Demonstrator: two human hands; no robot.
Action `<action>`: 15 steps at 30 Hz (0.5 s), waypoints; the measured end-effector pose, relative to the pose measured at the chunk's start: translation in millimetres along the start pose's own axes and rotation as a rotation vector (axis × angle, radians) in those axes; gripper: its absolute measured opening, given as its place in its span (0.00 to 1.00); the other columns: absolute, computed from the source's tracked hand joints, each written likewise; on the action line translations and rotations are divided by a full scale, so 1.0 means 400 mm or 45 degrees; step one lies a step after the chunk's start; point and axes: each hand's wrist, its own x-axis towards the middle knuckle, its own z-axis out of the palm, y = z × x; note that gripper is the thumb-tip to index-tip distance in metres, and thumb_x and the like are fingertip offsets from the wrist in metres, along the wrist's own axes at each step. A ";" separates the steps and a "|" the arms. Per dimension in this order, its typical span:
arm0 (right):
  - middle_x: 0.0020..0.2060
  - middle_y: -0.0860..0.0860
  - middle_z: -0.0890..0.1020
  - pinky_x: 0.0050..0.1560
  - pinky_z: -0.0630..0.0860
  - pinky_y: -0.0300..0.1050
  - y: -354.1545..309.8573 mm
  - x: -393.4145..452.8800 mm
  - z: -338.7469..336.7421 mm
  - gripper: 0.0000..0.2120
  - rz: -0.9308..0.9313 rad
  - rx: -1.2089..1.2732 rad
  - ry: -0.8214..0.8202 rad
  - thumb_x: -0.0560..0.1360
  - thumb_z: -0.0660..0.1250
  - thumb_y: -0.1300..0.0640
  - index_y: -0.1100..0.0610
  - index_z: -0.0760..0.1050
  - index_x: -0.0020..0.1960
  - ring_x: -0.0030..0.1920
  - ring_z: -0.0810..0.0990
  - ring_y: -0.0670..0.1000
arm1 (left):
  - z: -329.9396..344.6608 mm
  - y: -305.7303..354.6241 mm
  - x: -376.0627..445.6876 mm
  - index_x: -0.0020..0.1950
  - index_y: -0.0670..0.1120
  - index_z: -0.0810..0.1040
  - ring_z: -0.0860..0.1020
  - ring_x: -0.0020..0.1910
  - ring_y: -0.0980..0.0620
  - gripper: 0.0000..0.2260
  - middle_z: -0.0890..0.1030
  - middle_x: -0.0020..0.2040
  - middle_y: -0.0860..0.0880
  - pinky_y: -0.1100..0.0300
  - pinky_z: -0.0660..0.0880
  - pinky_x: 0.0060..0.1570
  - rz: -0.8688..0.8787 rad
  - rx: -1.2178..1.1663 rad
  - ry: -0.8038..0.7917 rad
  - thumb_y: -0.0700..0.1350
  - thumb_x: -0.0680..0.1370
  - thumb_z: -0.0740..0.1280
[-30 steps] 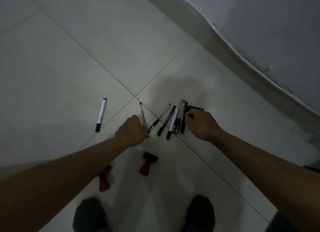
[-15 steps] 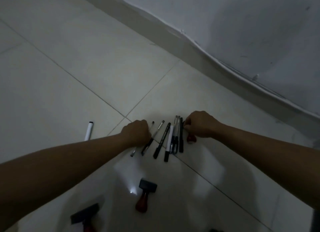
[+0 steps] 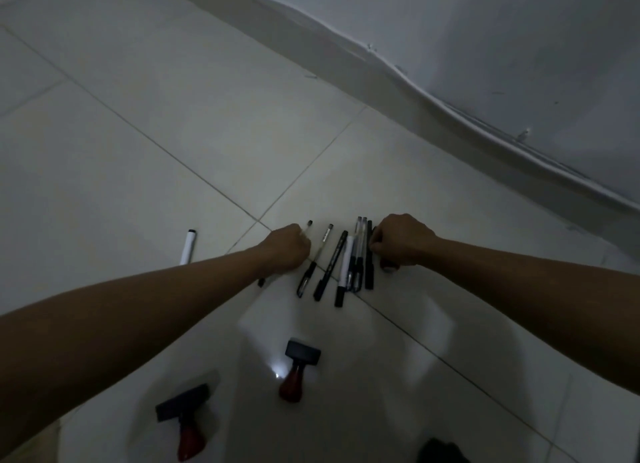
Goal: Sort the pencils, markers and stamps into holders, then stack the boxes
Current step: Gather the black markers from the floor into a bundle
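Observation:
Several dark pens and one white marker point(image 3: 345, 265) lie side by side on the tiled floor point(image 3: 207, 133). At the row's left end, my left hand point(image 3: 285, 251) is curled round a thin pen point(image 3: 308, 224); only the pen's two ends show. At the right end, my right hand point(image 3: 401, 239) is fisted over a stamp point(image 3: 388, 268), whose reddish handle peeks out below the fingers. Two more stamps with black pads and red handles lie closer to me, one in the middle point(image 3: 299, 372) and one at the lower left point(image 3: 185, 417). No holders or boxes are in view.
A lone white marker point(image 3: 188, 246) lies to the left, partly behind my left forearm. A pale wall with a skirting board point(image 3: 450, 92) runs diagonally across the upper right. Something dark point(image 3: 440, 450) shows at the bottom edge.
The view has tilted up and closer to the pens. My left hand has closed over the thin pen. My right hand has drawn the stamp against the row's right end.

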 end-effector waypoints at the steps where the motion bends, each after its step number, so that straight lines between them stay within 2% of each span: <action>1: 0.43 0.53 0.86 0.45 0.84 0.52 -0.001 0.002 0.008 0.11 0.004 0.008 0.005 0.73 0.68 0.53 0.57 0.85 0.49 0.40 0.84 0.52 | 0.005 -0.006 0.000 0.57 0.39 0.72 0.74 0.49 0.46 0.12 0.75 0.53 0.43 0.60 0.66 0.37 -0.012 0.010 -0.007 0.47 0.82 0.58; 4: 0.39 0.53 0.86 0.43 0.84 0.51 -0.011 0.006 0.024 0.10 0.013 0.062 0.044 0.72 0.70 0.51 0.57 0.85 0.45 0.37 0.84 0.51 | 0.023 -0.031 0.004 0.53 0.45 0.73 0.74 0.51 0.48 0.10 0.78 0.58 0.42 0.60 0.67 0.46 -0.016 0.023 -0.024 0.51 0.79 0.65; 9: 0.38 0.51 0.85 0.41 0.83 0.48 -0.038 0.004 0.047 0.15 0.025 0.052 0.099 0.69 0.72 0.45 0.56 0.85 0.45 0.37 0.83 0.51 | 0.024 -0.040 0.004 0.55 0.46 0.77 0.74 0.52 0.49 0.13 0.79 0.57 0.44 0.61 0.69 0.47 0.007 0.047 0.006 0.53 0.76 0.69; 12: 0.34 0.51 0.82 0.34 0.77 0.41 -0.064 -0.002 0.060 0.14 0.021 -0.015 0.151 0.69 0.72 0.45 0.58 0.83 0.42 0.34 0.80 0.50 | 0.023 -0.037 0.000 0.56 0.44 0.78 0.76 0.56 0.46 0.15 0.80 0.57 0.43 0.60 0.71 0.49 0.021 0.085 0.014 0.53 0.77 0.69; 15: 0.29 0.51 0.76 0.29 0.70 0.38 -0.094 -0.012 0.069 0.15 -0.018 -0.118 0.155 0.72 0.72 0.47 0.57 0.76 0.36 0.30 0.76 0.50 | 0.016 -0.037 -0.005 0.55 0.42 0.79 0.77 0.56 0.44 0.14 0.81 0.56 0.42 0.58 0.73 0.50 0.035 0.091 0.027 0.52 0.77 0.69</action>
